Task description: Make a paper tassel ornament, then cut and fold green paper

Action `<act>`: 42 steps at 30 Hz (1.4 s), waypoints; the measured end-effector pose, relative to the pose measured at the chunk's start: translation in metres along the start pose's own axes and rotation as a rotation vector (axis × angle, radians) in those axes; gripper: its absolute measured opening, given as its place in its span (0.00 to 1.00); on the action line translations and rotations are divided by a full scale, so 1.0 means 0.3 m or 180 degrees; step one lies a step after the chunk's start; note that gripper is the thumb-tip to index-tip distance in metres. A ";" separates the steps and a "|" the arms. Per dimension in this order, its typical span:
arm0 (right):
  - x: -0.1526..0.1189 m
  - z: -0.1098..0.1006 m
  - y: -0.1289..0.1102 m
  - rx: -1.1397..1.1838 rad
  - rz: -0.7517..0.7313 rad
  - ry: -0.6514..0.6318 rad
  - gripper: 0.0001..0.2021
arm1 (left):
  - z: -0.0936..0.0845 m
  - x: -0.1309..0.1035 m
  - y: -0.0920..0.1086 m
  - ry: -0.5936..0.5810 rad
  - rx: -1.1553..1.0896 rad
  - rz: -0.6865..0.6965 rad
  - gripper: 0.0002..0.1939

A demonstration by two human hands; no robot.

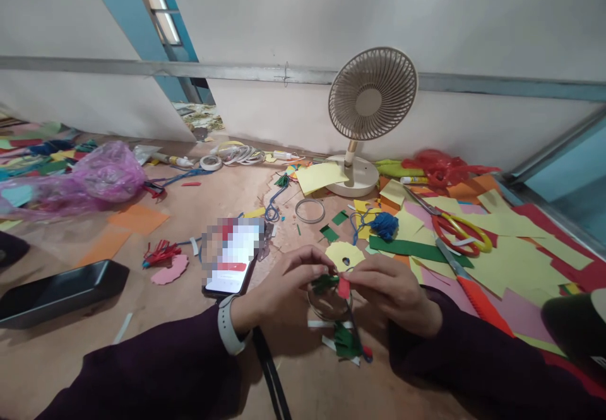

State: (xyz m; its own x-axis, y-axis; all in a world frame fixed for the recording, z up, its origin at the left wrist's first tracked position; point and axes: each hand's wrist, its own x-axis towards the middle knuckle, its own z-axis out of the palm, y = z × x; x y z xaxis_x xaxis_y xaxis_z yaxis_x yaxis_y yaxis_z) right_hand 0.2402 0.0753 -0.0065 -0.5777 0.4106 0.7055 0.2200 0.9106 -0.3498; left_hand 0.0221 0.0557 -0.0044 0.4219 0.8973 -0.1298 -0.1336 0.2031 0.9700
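Close together over the table's front middle, both hands are pinched around small coloured paper. My left hand (288, 276) is closed on a dark green fringed paper piece (324, 283). My right hand (395, 290) pinches a small red paper strip (344, 288) right beside it. A round ring or jar rim shows partly under the fingers; I cannot tell which. Blue yarn (355, 328) hangs down from the right fingers. Below lies another green fringed paper (347, 339) with white scraps. Just beyond the hands is a yellow scalloped paper disc (341, 254) with a hole.
A phone (231, 262), a black case (64, 294), and a pink disc (169, 270) with a red tassel lie left. Behind stand a fan (373, 95) and a ring (310, 221). Right are scissors (461, 234), an orange-handled cutter (480, 300) and paper sheets (506, 259).
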 end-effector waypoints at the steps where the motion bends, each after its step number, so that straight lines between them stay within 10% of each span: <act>1: 0.000 -0.003 0.000 -0.0083 -0.0177 0.0040 0.09 | 0.000 0.000 0.002 -0.0040 -0.0053 -0.0055 0.14; 15: -0.010 -0.021 0.019 -0.0693 -0.0861 -0.0019 0.11 | 0.008 0.009 -0.023 -0.0379 -0.0725 -0.0562 0.16; 42: -0.024 0.001 -0.001 -0.0396 -0.0415 0.0210 0.08 | -0.001 0.017 -0.036 -0.0548 -0.0768 -0.0636 0.17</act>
State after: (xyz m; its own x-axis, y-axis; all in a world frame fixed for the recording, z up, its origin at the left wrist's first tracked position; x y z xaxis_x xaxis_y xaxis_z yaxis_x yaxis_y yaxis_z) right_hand 0.2441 0.0722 -0.0115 -0.5558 0.2871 0.7802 0.2446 0.9534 -0.1766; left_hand 0.0254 0.0582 -0.0155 0.6033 0.7555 -0.2554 -0.2324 0.4730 0.8499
